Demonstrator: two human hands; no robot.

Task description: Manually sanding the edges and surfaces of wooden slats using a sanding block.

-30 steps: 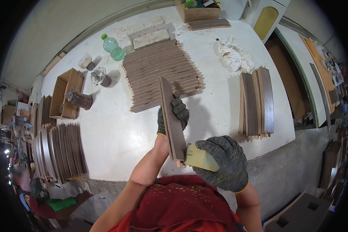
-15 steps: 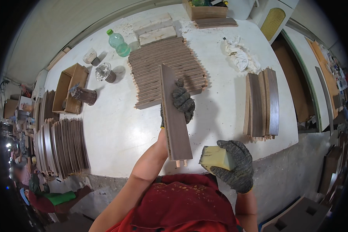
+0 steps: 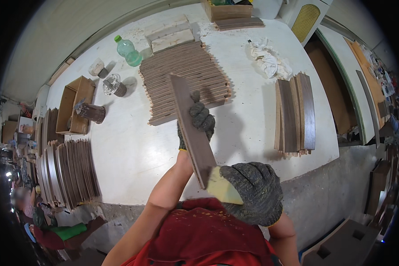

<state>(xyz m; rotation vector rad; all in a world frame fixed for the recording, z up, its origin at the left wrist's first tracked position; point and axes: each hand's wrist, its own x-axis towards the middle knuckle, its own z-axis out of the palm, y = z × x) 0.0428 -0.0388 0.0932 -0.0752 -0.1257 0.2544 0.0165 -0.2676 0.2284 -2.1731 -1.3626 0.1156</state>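
My left hand (image 3: 201, 119), in a dark knitted glove, is closed round a brown wooden board (image 3: 188, 126). The board is held above the table, tilted, its lower end toward me. A yellow foam block (image 3: 224, 188) sits in the grip of my gloved right hand (image 3: 255, 193). The block's edge meets the board's lower right end, where it seems to touch. Beyond my left hand lies a broad row of similar boards (image 3: 181, 80), packed side by side with light dowel pegs at their ends.
More boards stand at the left (image 3: 68, 173) and right (image 3: 295, 113) of the white table (image 3: 124, 168). A cardboard box (image 3: 82, 93), a dark-stained container (image 3: 91, 111), a plastic cup (image 3: 114, 85), a green bottle (image 3: 128, 51) and a crumpled white cloth (image 3: 270, 60) are farther back. A person (image 3: 53, 228) is at the left.
My right hand has moved left and brought the foam block from beside the board up to its lower end. The dowel pegs there are now hidden. The view has shifted slightly.
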